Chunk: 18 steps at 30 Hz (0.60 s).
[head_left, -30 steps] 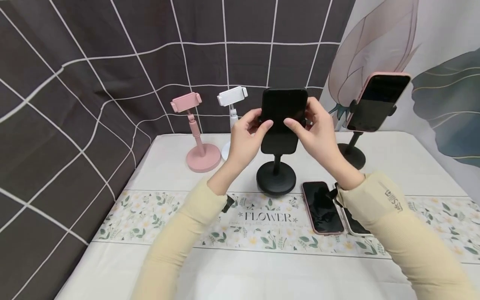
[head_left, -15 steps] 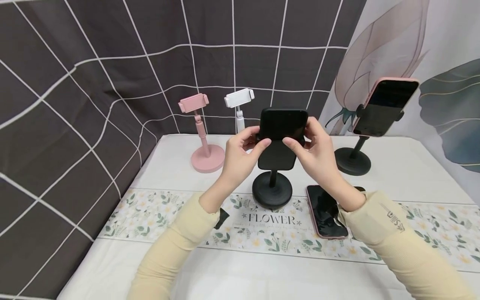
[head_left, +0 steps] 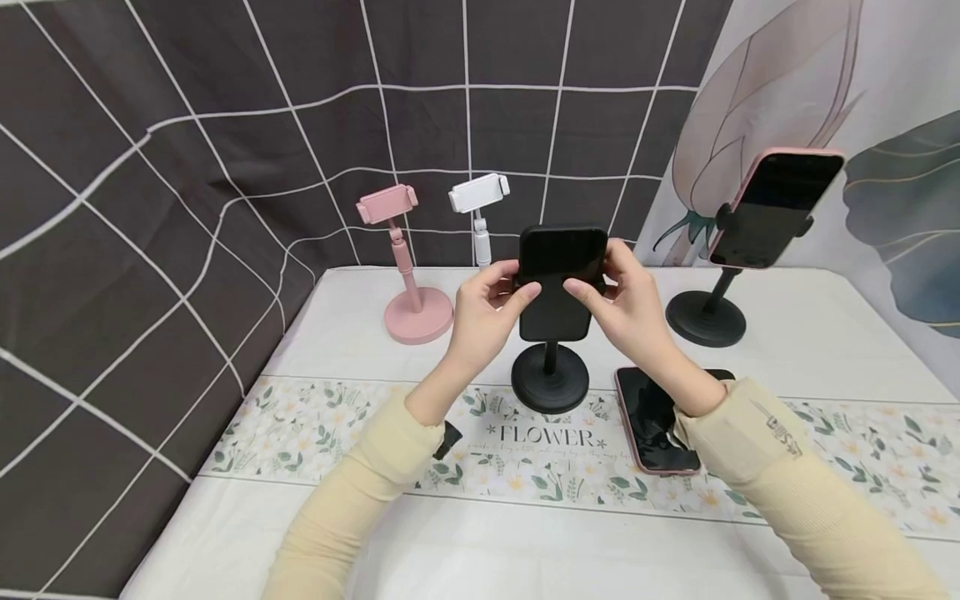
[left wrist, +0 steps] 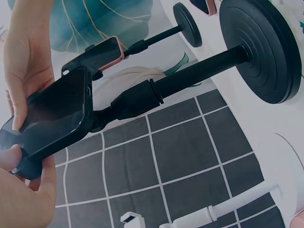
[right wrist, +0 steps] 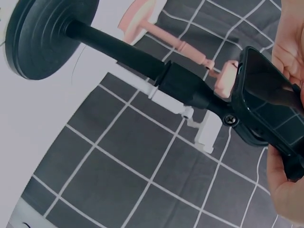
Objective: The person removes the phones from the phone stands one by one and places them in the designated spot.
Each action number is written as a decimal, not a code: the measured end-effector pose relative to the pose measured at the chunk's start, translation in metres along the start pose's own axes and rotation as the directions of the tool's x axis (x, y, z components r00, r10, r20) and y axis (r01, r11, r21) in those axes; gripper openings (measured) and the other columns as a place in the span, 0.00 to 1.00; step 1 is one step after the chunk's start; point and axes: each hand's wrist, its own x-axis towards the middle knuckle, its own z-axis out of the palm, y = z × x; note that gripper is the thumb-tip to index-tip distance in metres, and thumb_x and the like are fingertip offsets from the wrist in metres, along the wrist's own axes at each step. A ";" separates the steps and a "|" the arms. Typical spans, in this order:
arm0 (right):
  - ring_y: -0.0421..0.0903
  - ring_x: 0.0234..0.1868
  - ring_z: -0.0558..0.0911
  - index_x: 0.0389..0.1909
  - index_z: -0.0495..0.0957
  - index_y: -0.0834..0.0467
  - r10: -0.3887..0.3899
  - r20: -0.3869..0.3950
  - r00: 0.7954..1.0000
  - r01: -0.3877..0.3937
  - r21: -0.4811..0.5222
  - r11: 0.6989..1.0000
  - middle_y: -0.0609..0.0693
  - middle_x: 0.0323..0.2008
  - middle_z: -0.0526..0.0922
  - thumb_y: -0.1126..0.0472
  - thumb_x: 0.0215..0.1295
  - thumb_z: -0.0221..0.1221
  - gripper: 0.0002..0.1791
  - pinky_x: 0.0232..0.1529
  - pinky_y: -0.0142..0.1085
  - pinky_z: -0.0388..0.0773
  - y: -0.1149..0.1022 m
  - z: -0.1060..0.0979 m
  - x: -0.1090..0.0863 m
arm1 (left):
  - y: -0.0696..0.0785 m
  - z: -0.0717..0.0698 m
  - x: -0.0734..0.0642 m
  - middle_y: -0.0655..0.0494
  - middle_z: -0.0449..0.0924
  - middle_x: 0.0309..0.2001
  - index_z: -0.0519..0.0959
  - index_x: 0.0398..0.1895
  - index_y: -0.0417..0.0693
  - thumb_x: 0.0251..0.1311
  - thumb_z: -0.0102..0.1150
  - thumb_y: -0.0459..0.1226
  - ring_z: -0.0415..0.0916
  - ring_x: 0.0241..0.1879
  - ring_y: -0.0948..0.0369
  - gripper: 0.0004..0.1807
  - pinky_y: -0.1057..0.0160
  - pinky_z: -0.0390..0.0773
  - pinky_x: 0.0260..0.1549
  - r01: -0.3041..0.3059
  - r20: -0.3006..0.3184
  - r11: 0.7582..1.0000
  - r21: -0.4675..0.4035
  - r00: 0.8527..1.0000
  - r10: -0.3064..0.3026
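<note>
A black phone (head_left: 561,279) sits in the clamp of a black stand (head_left: 550,377) at the table's middle. My left hand (head_left: 517,283) grips the phone's left edge, thumb on the front. My right hand (head_left: 596,279) grips the right edge the same way. In the left wrist view the black phone (left wrist: 52,118) lies between my left hand (left wrist: 19,190) and the right hand (left wrist: 28,61), with the stand's pole (left wrist: 190,76) running to its round base (left wrist: 261,47). The right wrist view shows the phone (right wrist: 270,95), the pole (right wrist: 142,61) and my right hand (right wrist: 285,190).
A pink stand (head_left: 405,250) and a white stand (head_left: 478,193) stand behind with nothing in their clamps. At the right, another black stand (head_left: 705,318) holds a pink-cased phone (head_left: 776,208). A phone (head_left: 656,408) lies flat on the flowered runner (head_left: 540,435) under my right forearm.
The black phone has come down lower on its stand with both hands still holding it. The other stands have not moved.
</note>
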 end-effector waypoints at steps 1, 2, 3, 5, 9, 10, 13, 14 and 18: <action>0.32 0.31 0.72 0.53 0.68 0.69 -0.008 0.007 1.000 0.008 -0.007 1.000 0.54 0.37 0.76 0.74 0.56 0.61 0.23 0.26 0.21 0.67 0.001 0.000 0.001 | 0.000 0.000 0.001 0.37 0.80 0.43 0.77 0.47 0.29 0.56 0.62 0.29 0.80 0.40 0.48 0.16 0.66 0.80 0.40 0.001 0.001 1.000 0.012 1.000 -0.001; 0.32 0.32 0.72 0.56 0.66 0.68 -0.015 0.014 1.000 0.015 -0.010 1.000 0.57 0.39 0.76 0.74 0.56 0.61 0.26 0.26 0.21 0.67 0.001 -0.001 0.002 | 0.000 0.001 0.002 0.37 0.80 0.42 0.77 0.47 0.30 0.56 0.62 0.30 0.80 0.40 0.49 0.16 0.65 0.80 0.40 -0.001 0.003 1.000 0.030 1.000 0.001; 0.33 0.31 0.71 0.60 0.64 0.66 -0.023 0.022 0.999 0.023 -0.012 1.000 0.58 0.40 0.76 0.74 0.57 0.60 0.29 0.26 0.21 0.66 0.002 -0.001 0.002 | 0.001 0.001 0.002 0.38 0.81 0.42 0.77 0.47 0.31 0.57 0.62 0.30 0.80 0.40 0.49 0.16 0.65 0.81 0.40 -0.005 0.003 0.999 0.050 1.000 0.004; 0.33 0.32 0.71 0.67 0.56 0.62 -0.043 0.040 0.998 0.044 -0.014 0.999 0.60 0.43 0.75 0.73 0.58 0.59 0.37 0.25 0.23 0.65 0.003 -0.002 0.003 | 0.001 0.003 0.004 0.40 0.82 0.41 0.78 0.47 0.32 0.57 0.62 0.32 0.81 0.39 0.51 0.16 0.65 0.81 0.39 -0.023 0.008 0.995 0.099 1.000 0.023; 0.36 0.31 0.68 0.72 0.44 0.55 -0.064 0.067 0.996 0.065 -0.014 0.998 0.62 0.44 0.74 0.72 0.60 0.58 0.44 0.24 0.27 0.62 0.005 -0.003 0.005 | 0.001 0.005 0.006 0.42 0.83 0.38 0.79 0.47 0.34 0.58 0.62 0.34 0.81 0.36 0.53 0.15 0.68 0.80 0.36 -0.059 -0.002 0.984 0.168 0.998 0.061; 0.37 0.31 0.68 0.72 0.44 0.55 -0.065 0.073 0.995 0.066 -0.015 0.998 0.62 0.44 0.74 0.71 0.61 0.58 0.44 0.24 0.27 0.62 0.005 -0.003 0.006 | 0.000 0.005 0.006 0.42 0.83 0.38 0.79 0.46 0.35 0.58 0.61 0.34 0.80 0.35 0.54 0.15 0.69 0.79 0.35 -0.065 -0.006 0.983 0.174 0.998 0.067; 0.37 0.32 0.69 0.72 0.45 0.54 -0.056 0.082 0.995 0.059 -0.025 0.998 0.61 0.46 0.75 0.70 0.61 0.58 0.43 0.24 0.26 0.64 0.005 -0.003 0.007 | -0.002 0.005 0.006 0.42 0.83 0.37 0.79 0.46 0.35 0.59 0.60 0.34 0.80 0.34 0.54 0.14 0.70 0.77 0.34 -0.072 -0.011 0.982 0.174 0.997 0.075; 0.37 0.33 0.70 0.72 0.45 0.53 -0.050 0.084 0.995 0.053 -0.028 0.998 0.61 0.47 0.75 0.70 0.61 0.58 0.43 0.25 0.25 0.65 0.005 -0.003 0.008 | -0.002 0.005 0.006 0.42 0.83 0.37 0.79 0.47 0.34 0.59 0.60 0.34 0.79 0.34 0.54 0.14 0.70 0.77 0.34 -0.074 -0.010 0.982 0.171 0.997 0.077; 0.37 0.34 0.70 0.73 0.43 0.52 -0.018 0.082 0.996 0.022 -0.044 0.999 0.60 0.47 0.75 0.69 0.62 0.58 0.44 0.25 0.24 0.66 0.003 -0.004 0.008 | -0.003 0.005 0.007 0.42 0.83 0.38 0.78 0.47 0.34 0.60 0.59 0.34 0.79 0.34 0.54 0.15 0.71 0.76 0.34 -0.080 0.000 0.984 0.158 0.997 0.082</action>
